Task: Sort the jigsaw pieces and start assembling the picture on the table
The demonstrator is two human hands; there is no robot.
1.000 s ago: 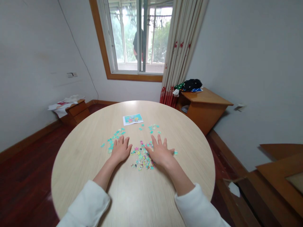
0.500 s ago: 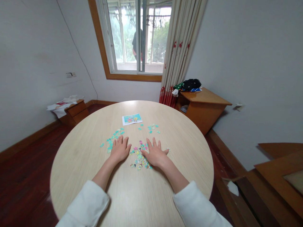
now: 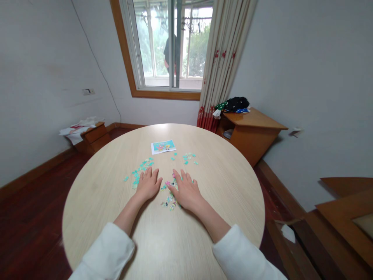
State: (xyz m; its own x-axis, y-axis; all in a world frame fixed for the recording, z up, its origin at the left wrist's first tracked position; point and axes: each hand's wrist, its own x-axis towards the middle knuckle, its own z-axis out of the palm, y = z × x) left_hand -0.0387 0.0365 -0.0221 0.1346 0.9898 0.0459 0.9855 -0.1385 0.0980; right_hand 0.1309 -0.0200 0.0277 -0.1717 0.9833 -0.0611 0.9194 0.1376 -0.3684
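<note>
On the round wooden table, my left hand [image 3: 149, 184] lies with its fingers spread, beside a group of turquoise jigsaw puzzle pieces [image 3: 136, 179]. My right hand [image 3: 188, 191] rests palm down, fingers apart, over the right part of a mixed-colour pile of puzzle pieces [image 3: 169, 200]; part of that pile is hidden under it. A pink piece [image 3: 167, 183] shows near my right thumb. Beyond the hands lies a picture card [image 3: 163, 147] with a pink and a yellow figure on turquoise. A smaller cluster of turquoise and pale pieces [image 3: 189, 156] sits to its right.
The round table [image 3: 116, 163] has a curved edge on all sides. A wooden cabinet [image 3: 253, 124] with dark clothes [image 3: 237, 104] on top stands behind it at right. A low drawer unit [image 3: 94, 134] with papers is at far left, and a curtain [image 3: 224, 58] hangs by the window.
My right hand has slid left over the mixed pile and now covers more of it. My left hand stays in place.
</note>
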